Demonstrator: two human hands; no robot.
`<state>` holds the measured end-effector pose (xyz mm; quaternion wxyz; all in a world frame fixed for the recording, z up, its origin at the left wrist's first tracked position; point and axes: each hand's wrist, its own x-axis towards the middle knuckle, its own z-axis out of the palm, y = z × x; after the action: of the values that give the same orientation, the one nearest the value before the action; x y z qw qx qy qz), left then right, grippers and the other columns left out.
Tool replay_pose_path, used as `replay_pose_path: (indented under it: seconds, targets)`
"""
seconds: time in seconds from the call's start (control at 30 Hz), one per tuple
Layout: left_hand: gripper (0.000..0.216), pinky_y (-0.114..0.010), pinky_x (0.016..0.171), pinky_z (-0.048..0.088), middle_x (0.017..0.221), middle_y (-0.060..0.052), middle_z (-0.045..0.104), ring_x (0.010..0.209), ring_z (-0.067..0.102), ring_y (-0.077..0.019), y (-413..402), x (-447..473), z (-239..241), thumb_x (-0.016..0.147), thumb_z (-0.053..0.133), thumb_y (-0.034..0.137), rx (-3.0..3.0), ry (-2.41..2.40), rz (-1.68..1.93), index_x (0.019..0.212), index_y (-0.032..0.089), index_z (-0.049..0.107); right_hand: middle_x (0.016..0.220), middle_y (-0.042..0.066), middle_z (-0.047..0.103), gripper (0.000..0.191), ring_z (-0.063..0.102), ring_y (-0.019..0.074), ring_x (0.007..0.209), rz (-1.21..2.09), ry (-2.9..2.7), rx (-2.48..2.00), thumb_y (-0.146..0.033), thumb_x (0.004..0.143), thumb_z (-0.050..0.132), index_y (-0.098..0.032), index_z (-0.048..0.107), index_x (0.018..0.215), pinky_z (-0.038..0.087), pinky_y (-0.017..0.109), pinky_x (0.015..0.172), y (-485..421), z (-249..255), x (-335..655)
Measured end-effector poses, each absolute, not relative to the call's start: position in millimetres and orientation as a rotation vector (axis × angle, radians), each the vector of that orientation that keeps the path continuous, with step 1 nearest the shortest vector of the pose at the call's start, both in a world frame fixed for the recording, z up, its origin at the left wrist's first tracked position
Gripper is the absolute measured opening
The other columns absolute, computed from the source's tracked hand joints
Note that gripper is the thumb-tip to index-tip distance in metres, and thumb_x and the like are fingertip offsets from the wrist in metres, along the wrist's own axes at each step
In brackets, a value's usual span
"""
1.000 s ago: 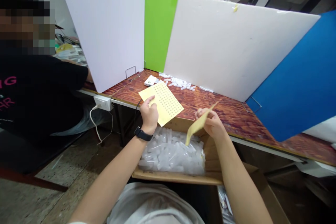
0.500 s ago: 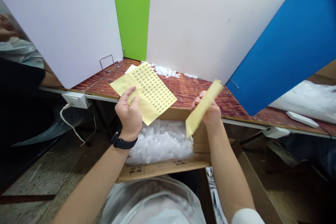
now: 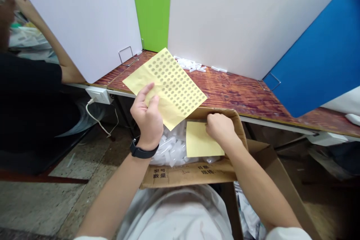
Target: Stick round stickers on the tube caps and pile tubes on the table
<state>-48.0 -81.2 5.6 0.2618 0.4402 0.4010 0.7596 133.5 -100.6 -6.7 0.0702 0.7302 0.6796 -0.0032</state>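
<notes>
My left hand [image 3: 149, 116], with a dark band on the wrist, pinches a yellow sticker sheet [image 3: 174, 86] above the tabletop's front edge. Rows of small dark oval labels cover its right part, while the left part is bare. Over the cardboard box [image 3: 182, 176], my right hand [image 3: 222, 127] is closed on the corner of a plain yellow paper sheet [image 3: 199, 142]. That sheet lies above clear and white plastic pieces [image 3: 171, 150] filling the box, hiding some of them. The fingertips of my right hand are turned out of sight.
Small white plastic pieces [image 3: 191, 64] lie on the wooden table [image 3: 230, 93]. White, green and blue panels [image 3: 315, 48] stand around it on wire stands. A power socket with a cable [image 3: 98, 95] hangs at the left edge. Another person's arm [image 3: 50, 37] shows at far left.
My right hand has lowered the plain yellow sheet from an edge-on tilt to lie flat over the box. The left hand keeps the sticker sheet. The view has shifted a little.
</notes>
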Motion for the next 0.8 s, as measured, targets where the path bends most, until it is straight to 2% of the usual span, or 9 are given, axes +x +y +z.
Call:
replay_pose_path:
  seconds: [0.07, 0.17, 0.27, 0.33, 0.4, 0.5, 0.57, 0.63, 0.8]
  targets:
    - [0.032, -0.030, 0.095, 0.039, 0.106, -0.002, 0.061, 0.103, 0.054, -0.0171, -80.6, -47.4, 5.8, 0.074, 0.046, 0.012, 1.214, 1.104, 2.047, 0.103, 0.016, 0.059, 0.089, 0.017, 0.060, 0.023, 0.053, 0.0266, 0.087, 0.131, 2.393, 2.025, -0.018, 0.081, 0.040, -0.009, 0.060, 0.090, 0.038, 0.034, 0.072, -106.0, -7.9, 120.6]
    - [0.032, -0.029, 0.096, 0.038, 0.107, -0.002, 0.060, 0.104, 0.053, -0.0173, -74.8, -46.7, 3.9, 0.074, 0.046, 0.011, 1.253, 1.116, 2.028, 0.103, 0.016, 0.059, 0.088, 0.011, 0.059, 0.024, 0.050, 0.0215, 0.088, 0.029, 2.918, 1.360, -0.024, 0.085, 0.039, -0.014, 0.060, 0.089, 0.036, 0.031, 0.077, -107.5, -17.3, 101.0]
    - [0.033, -0.029, 0.097, 0.037, 0.107, -0.002, 0.060, 0.105, 0.053, -0.0167, -66.2, -46.1, 1.3, 0.073, 0.045, 0.010, 1.271, 1.157, 2.025, 0.102, 0.016, 0.059, 0.082, 0.010, 0.059, 0.023, 0.049, 0.0211, 0.084, -0.047, 3.001, 0.937, -0.028, 0.083, 0.044, -0.014, 0.061, 0.078, 0.036, 0.033, 0.076, -103.2, -32.0, 89.6]
    - [0.034, -0.028, 0.096, 0.037, 0.107, -0.002, 0.061, 0.104, 0.053, -0.0164, -60.8, -45.9, -0.1, 0.072, 0.044, 0.009, 1.268, 1.171, 2.015, 0.101, 0.015, 0.059, 0.083, 0.012, 0.059, 0.021, 0.048, 0.0223, 0.086, -0.005, 3.021, 0.877, -0.026, 0.082, 0.046, -0.012, 0.061, 0.078, 0.035, 0.035, 0.077, -100.3, -39.7, 85.7]
    - [0.034, -0.027, 0.096, 0.038, 0.106, -0.003, 0.061, 0.103, 0.054, -0.0162, -56.7, -45.7, -1.1, 0.072, 0.044, 0.009, 1.276, 1.177, 2.005, 0.101, 0.015, 0.060, 0.090, 0.012, 0.058, 0.019, 0.048, 0.0231, 0.091, -0.010, 3.063, 0.819, -0.024, 0.080, 0.048, -0.012, 0.060, 0.087, 0.035, 0.035, 0.080, -99.3, -44.9, 81.2]
    - [0.034, -0.026, 0.095, 0.038, 0.104, -0.002, 0.062, 0.103, 0.054, -0.0159, -52.5, -45.3, -2.1, 0.071, 0.044, 0.008, 1.310, 1.192, 2.001, 0.099, 0.015, 0.061, 0.099, 0.013, 0.057, 0.036, 0.052, 0.0229, 0.089, -0.160, 3.065, 0.792, -0.028, 0.075, 0.052, -0.012, 0.052, 0.108, 0.039, 0.035, 0.077, -102.2, -52.1, 68.4]
    - [0.034, -0.026, 0.095, 0.039, 0.104, -0.002, 0.062, 0.102, 0.054, -0.0154, -50.1, -45.1, -2.9, 0.070, 0.043, 0.007, 1.332, 1.203, 1.994, 0.098, 0.015, 0.061, 0.099, 0.014, 0.058, 0.047, 0.055, 0.0234, 0.081, -0.244, 3.007, 0.881, -0.033, 0.073, 0.053, -0.011, 0.047, 0.114, 0.042, 0.035, 0.071, -106.1, -57.6, 57.1]
    - [0.035, -0.025, 0.094, 0.039, 0.104, -0.003, 0.062, 0.101, 0.055, -0.0151, -47.5, -45.5, -3.9, 0.069, 0.043, 0.007, 1.358, 1.214, 1.983, 0.098, 0.015, 0.061, 0.096, 0.015, 0.060, 0.047, 0.057, 0.0239, 0.075, -0.268, 2.960, 0.968, -0.033, 0.073, 0.051, -0.009, 0.046, 0.113, 0.042, 0.034, 0.066, -109.7, -62.4, 47.1]
    - [0.036, -0.025, 0.093, 0.040, 0.105, -0.004, 0.062, 0.100, 0.055, -0.0153, -42.0, -47.8, -5.9, 0.068, 0.043, 0.006, 1.380, 1.277, 1.947, 0.098, 0.014, 0.061, 0.092, 0.014, 0.061, 0.035, 0.057, 0.0214, 0.070, -0.379, 2.932, 1.084, -0.016, 0.070, 0.048, -0.009, 0.048, 0.105, 0.040, 0.029, 0.060, -104.8, -62.8, 42.6]
